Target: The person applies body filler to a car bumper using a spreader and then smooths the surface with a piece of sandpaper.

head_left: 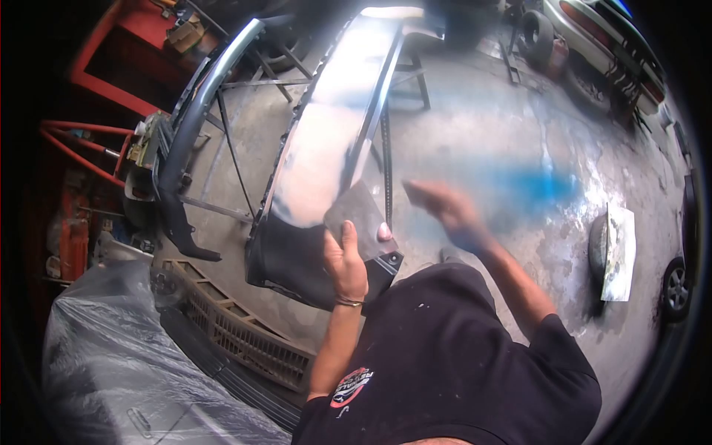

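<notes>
My left hand is closed on a flat grey plate, its thumb lying over the top face. A small pink lump of paste sits near the plate's right edge. To the right, my right hand is raised and blurred, its fingers closed around a thin dark flat tool, apart from the plate. Just beyond my left hand, a long dark car body panel rests on a stand, with pale pinkish-white and silvery patches along its surface.
Left of the panel stands another dark bumper-like part on metal supports. Clear plastic sheeting and a slatted grille are at lower left. Red metal frames stand far left. A white vehicle and a wheel are right.
</notes>
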A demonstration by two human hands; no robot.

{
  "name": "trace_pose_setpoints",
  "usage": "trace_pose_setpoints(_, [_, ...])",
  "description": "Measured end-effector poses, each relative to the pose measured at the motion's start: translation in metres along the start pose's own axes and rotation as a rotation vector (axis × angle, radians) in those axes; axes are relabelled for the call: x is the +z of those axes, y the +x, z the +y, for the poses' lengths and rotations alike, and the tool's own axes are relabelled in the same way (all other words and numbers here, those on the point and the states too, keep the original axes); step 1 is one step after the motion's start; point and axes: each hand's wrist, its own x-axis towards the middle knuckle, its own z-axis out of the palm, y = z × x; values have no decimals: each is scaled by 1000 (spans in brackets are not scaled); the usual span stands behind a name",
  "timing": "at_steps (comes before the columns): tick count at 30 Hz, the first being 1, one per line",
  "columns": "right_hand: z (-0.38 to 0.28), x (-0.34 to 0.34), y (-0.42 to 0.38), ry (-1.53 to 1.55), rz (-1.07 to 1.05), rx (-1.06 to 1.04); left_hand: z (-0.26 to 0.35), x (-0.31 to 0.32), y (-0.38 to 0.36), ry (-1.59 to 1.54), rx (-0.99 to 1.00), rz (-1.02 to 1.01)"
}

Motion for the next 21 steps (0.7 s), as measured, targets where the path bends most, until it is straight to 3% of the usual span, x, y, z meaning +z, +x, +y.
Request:
trace_pose_setpoints(1, [-14, 5, -1, -432, -38, -312, -2, -4, -2, 1, 1, -3])
trace_pose_setpoints(3, [-9, 15, 1, -559, -50, -366, -5, -9, -7, 362, 153, -183])
trace_pose_setpoints(5, [-3, 28, 6, -829, -151, -600, -6, -8, -13, 445, 175, -172])
trace_pose_setpoints(7, [11, 42, 4, -810, -116, -620, -2, -5, -17, 506, 142, -97])
trace_pose_setpoints(9, [22, 47, 1, -867, -312, -609, -3, -7, -18, 463, 231, -78])
trace_pose_setpoints(11, [17, 51, -8, -889, -342, -575, -2, -12, -17, 671, 325, 9])
trace_pose_setpoints(13, [-5, 55, -12, -831, -413, -592, 4, -19, -13, 682, 301, 30])
trace_pose_setpoints(15, [-11, 59, -10, -808, -393, -653, 19, -22, -4, 646, 272, 168])
trace_pose_setpoints(17, [-24, 61, -8, -788, -366, -712, 41, -27, 9, 228, 106, 354])
trace_pose_setpoints(18, [-34, 63, -9, -792, -371, -712, 42, -40, 19, 232, 104, 460])
trace_pose_setpoints(19, [-44, 66, -9, -771, -342, -722, 36, -47, 22, -24, 135, 414])
trace_pose_setpoints(21, [-47, 73, -9, -748, -312, -735, 2, -67, 21, -242, -33, 349])
